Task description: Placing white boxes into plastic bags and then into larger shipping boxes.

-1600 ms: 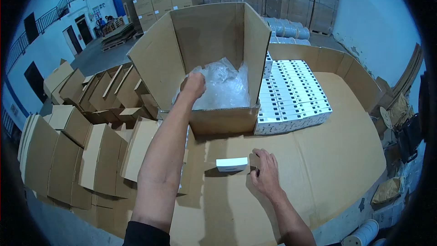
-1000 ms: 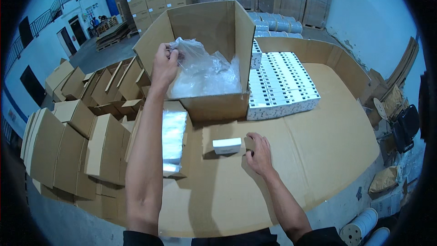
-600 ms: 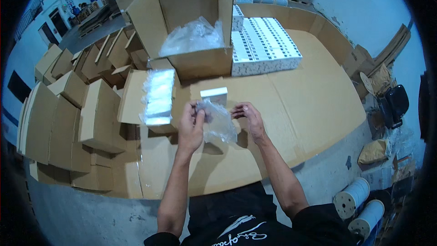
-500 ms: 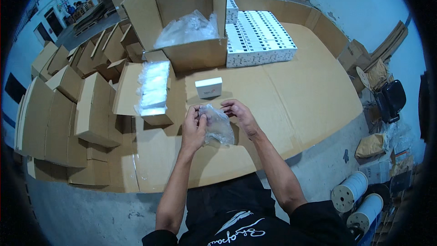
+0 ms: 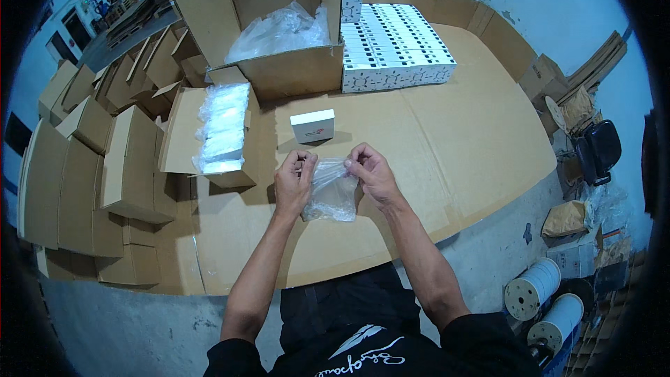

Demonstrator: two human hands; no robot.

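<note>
Between my two hands hangs a clear plastic bag (image 5: 331,199), stretched along its upper edge. My left hand (image 5: 293,180) pinches its left corner, and my right hand (image 5: 375,176) grips the right corner between thumb and fingers. Just beyond them a small white box (image 5: 313,126) stands on the cardboard-covered table (image 5: 447,160). To the left, an open carton (image 5: 236,179) holds a row of white boxes wrapped in clear plastic (image 5: 224,126).
A tall open carton (image 5: 293,73) full of clear plastic bags stands at the back. Right of it are rows of stacked white boxes (image 5: 398,49). Several empty brown cartons (image 5: 132,167) crowd the left side. Cable spools (image 5: 534,286) sit on the floor at the lower right.
My right hand has closed on the bag's right corner, where before it was apart from it. The bag is now spread between both hands. The view has shifted slightly.
</note>
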